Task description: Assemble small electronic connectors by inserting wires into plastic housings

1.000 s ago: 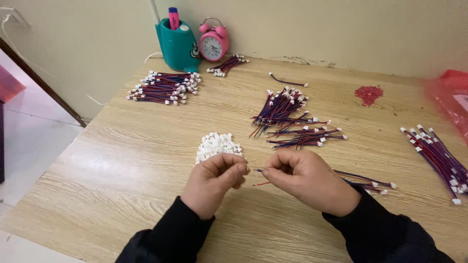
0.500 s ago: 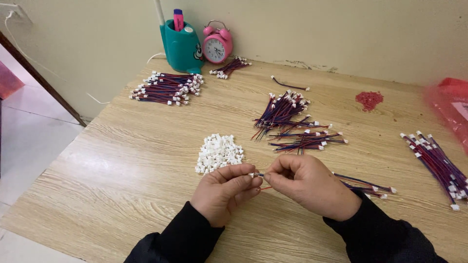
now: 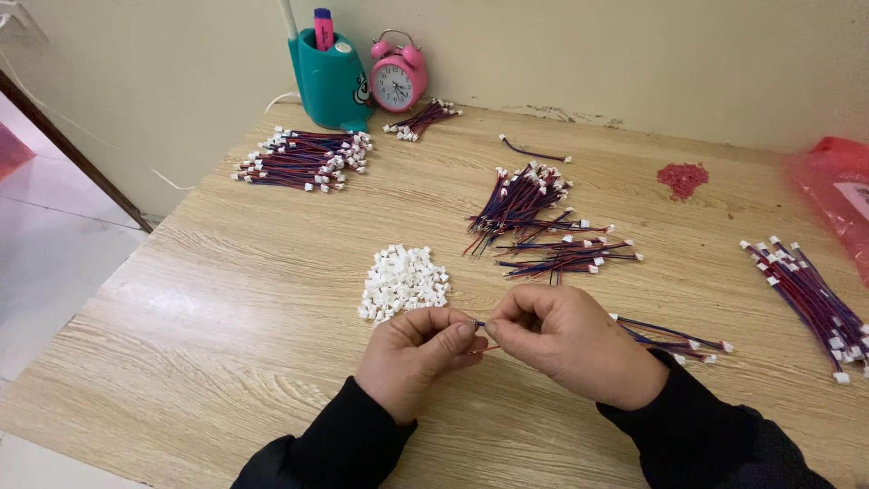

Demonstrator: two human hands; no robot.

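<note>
On the wood-grain table [image 3: 226,299], left hand [image 3: 418,358] and right hand [image 3: 570,342] pinch a thin wire [image 3: 484,337].

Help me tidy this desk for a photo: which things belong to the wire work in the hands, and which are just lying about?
In use: left hand and right hand pinching a wire end; white connector pile; loose wires; finished bundle.

Lying about: pink alarm clock; teal pen holder; red bag.

Colours on pale wood-grain table [image 3: 226,299]
White connector pile [image 3: 403,282]; red-blue-black wire bundles [image 3: 534,204]; teal pen holder [image 3: 330,81]; pink alarm clock [image 3: 398,80]; red crumbs [image 3: 683,178]; black sleeves [image 3: 335,448].
</note>
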